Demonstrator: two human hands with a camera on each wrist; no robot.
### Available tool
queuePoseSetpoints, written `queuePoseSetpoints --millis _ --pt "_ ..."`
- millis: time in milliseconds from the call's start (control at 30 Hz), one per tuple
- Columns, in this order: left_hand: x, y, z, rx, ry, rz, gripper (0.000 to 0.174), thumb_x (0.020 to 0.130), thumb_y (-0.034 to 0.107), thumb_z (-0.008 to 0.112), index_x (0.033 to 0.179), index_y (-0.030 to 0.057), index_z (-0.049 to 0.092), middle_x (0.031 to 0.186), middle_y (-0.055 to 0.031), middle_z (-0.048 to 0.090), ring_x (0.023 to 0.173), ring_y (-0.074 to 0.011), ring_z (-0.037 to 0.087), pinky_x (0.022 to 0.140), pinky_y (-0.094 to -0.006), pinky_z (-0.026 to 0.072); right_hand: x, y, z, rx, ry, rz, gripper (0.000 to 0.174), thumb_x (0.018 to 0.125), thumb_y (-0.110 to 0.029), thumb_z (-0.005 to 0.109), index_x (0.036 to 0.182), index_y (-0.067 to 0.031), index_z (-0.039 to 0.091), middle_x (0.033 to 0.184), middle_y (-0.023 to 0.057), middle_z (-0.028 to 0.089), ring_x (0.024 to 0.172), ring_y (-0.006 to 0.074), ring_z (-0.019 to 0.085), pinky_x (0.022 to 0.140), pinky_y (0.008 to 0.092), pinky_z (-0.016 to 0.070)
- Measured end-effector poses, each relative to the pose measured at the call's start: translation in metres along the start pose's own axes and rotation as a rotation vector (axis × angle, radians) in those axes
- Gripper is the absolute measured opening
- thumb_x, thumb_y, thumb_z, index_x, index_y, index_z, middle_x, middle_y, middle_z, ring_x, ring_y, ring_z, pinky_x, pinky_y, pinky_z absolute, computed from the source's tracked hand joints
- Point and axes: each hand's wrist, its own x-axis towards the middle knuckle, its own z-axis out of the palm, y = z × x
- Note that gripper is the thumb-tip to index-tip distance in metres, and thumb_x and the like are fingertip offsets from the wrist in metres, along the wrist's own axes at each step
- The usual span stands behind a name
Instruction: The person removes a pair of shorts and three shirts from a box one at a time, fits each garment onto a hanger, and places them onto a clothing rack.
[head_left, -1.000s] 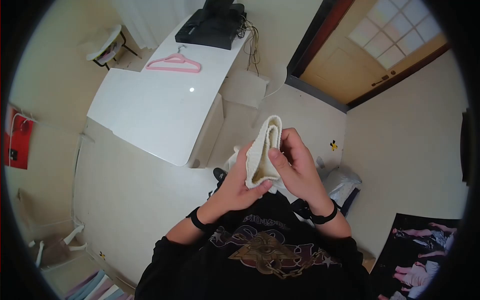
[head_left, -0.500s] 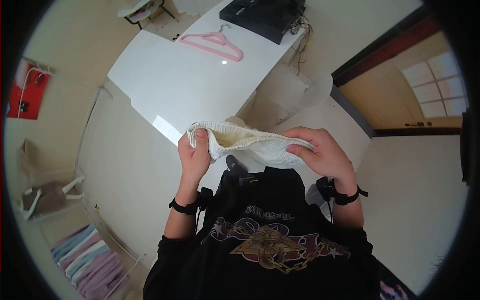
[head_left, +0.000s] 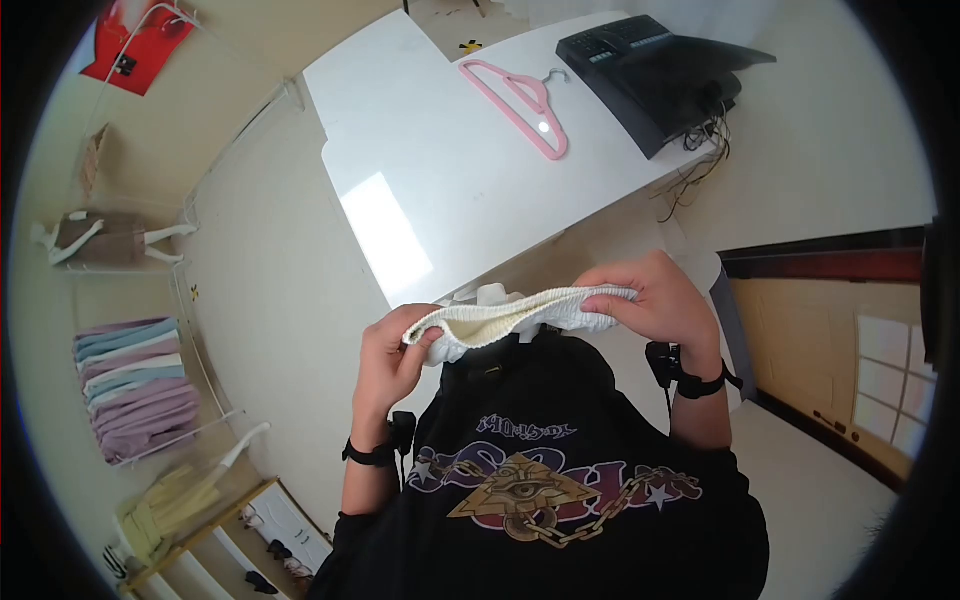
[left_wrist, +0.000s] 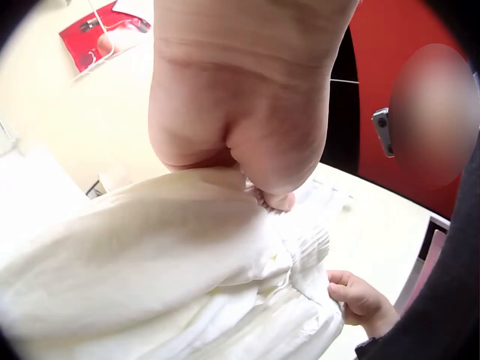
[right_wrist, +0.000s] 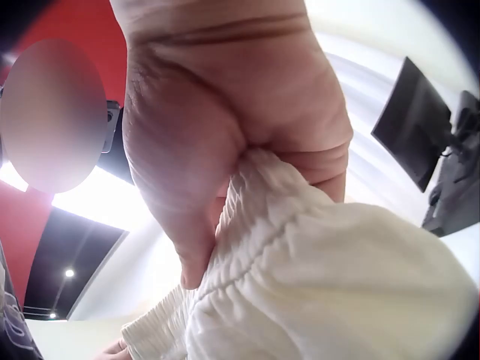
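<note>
The cream garment (head_left: 520, 315) hangs stretched at chest height before the white table (head_left: 440, 170), left hand (head_left: 392, 360) pinching one end of its waistband (head_left: 545, 300), right hand (head_left: 655, 305) curled round the other. Excess tension could pull the waistband from the lighter left pinch.

Both hands are held up before the chest, well apart, forearms bent upward. The left hand (head_left: 393, 356) is kept lower, its thumb and fingers pinched on a cloth (head_left: 492, 322); the right hand (head_left: 655, 303) is curled round the other end.
</note>
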Motion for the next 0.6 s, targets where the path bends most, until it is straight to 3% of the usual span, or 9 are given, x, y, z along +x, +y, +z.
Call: queuePoseSetpoints --millis 33,133,233,267,333,433,467,533,600 --pt "0.002 0.0 0.001 -0.003 0.022 -0.006 0.015 0.101 0.005 0.072 0.113 -0.0021 0.077 0.094 -0.0091 0.078 0.082 -0.0117 0.071 0.071 -0.0265 0.0564 0.014 0.005 -0.005 0.056 -0.055 -0.065 0.02 0.091 -0.012 0.08 0.111 -0.0054 0.081 0.089 0.0135 0.078 0.074 0.0202 0.072 0.069 0.0301 0.0535" --pt "-0.003 -0.005 0.002 -0.103 0.194 -0.262 0.029 0.106 0.004 0.062 0.134 0.001 0.069 0.097 -0.0108 0.074 0.083 -0.0118 0.066 0.072 -0.0274 0.0544 0.059 0.011 -0.011 -0.026 -0.161 -0.084 0.022 0.091 -0.013 0.08 0.111 -0.0039 0.08 0.093 0.0137 0.08 0.077 0.0224 0.075 0.071 0.0311 0.0553" --pt "0.013 -0.004 -0.001 0.016 0.19 -0.236 0.033 0.105 0.002 0.062 0.138 0.0023 0.067 0.094 -0.0099 0.07 0.073 -0.0131 0.062 0.066 -0.0262 0.0515 0.098 0.02 -0.005 -0.058 -0.21 -0.045 0.024 0.092 -0.016 0.078 0.113 -0.0042 0.08 0.093 0.0144 0.079 0.078 0.0262 0.074 0.072 0.0338 0.0556" --pt "0.021 -0.011 -0.003 -0.008 0.195 -0.238 0.033 0.105 0.002 0.062 0.138 0.0023 0.067 0.094 -0.0099 0.07 0.073 -0.0131 0.062 0.066 -0.0262 0.0515 0.11 0.025 -0.004 -0.128 -0.209 -0.036 0.024 0.093 -0.02 0.076 0.112 -0.0056 0.079 0.086 0.0143 0.076 0.075 0.0276 0.073 0.07 0.0356 0.0543" --pt "0.036 -0.025 -0.006 0.089 0.051 -0.024 0.029 0.101 0.004 0.068 0.13 0.0024 0.069 0.092 -0.0105 0.068 0.069 -0.016 0.062 0.064 -0.0274 0.0513 0.13 0.034 -0.004 -0.221 -0.227 -0.018 0.026 0.094 -0.025 0.075 0.112 -0.007 0.079 0.08 0.0142 0.074 0.072 0.029 0.071 0.068 0.0374 0.0531" --pt "0.047 -0.016 -0.001 -0.048 0.085 -0.183 0.025 0.096 0.009 0.077 0.118 0.0023 0.069 0.092 -0.0111 0.068 0.071 -0.0206 0.064 0.065 -0.0295 0.0533 0.151 0.048 -0.006 -0.297 -0.316 0.005 0.028 0.094 -0.027 0.074 0.113 -0.0067 0.076 0.078 0.014 0.072 0.072 0.0314 0.07 0.068 0.04 0.0527" --pt "0.053 -0.006 -0.001 -0.062 0.08 -0.225 0.032 0.087 0.011 0.087 0.111 0.0025 0.066 0.098 -0.012 0.071 0.078 -0.0232 0.069 0.067 -0.0317 0.0557 0.159 0.052 -0.007 -0.277 -0.381 0.028 0.028 0.095 -0.025 0.074 0.114 -0.0046 0.075 0.081 0.0134 0.074 0.074 0.0284 0.071 0.07 0.0378 0.0536" --pt "0.06 -0.005 0.005 -0.024 0.116 -0.189 0.036 0.085 0.01 0.088 0.112 0.0031 0.065 0.099 -0.0126 0.071 0.081 -0.024 0.07 0.066 -0.0321 0.0564 0.179 0.056 -0.009 -0.249 -0.442 0.044 0.029 0.097 -0.024 0.074 0.116 -0.0025 0.074 0.085 0.0127 0.076 0.075 0.0255 0.071 0.073 0.0356 0.0546" --pt "0.064 -0.003 0.01 0.046 0.16 -0.198 0.044 0.079 0.006 0.091 0.113 0.0054 0.063 0.103 -0.0134 0.073 0.086 -0.0266 0.073 0.069 -0.035 0.0581 0.2 0.061 -0.011 -0.099 -0.598 0.19 0.03 0.101 -0.028 0.072 0.116 -0.0017 0.072 0.089 0.0127 0.077 0.075 0.0215 0.07 0.074 0.0339 0.0549"
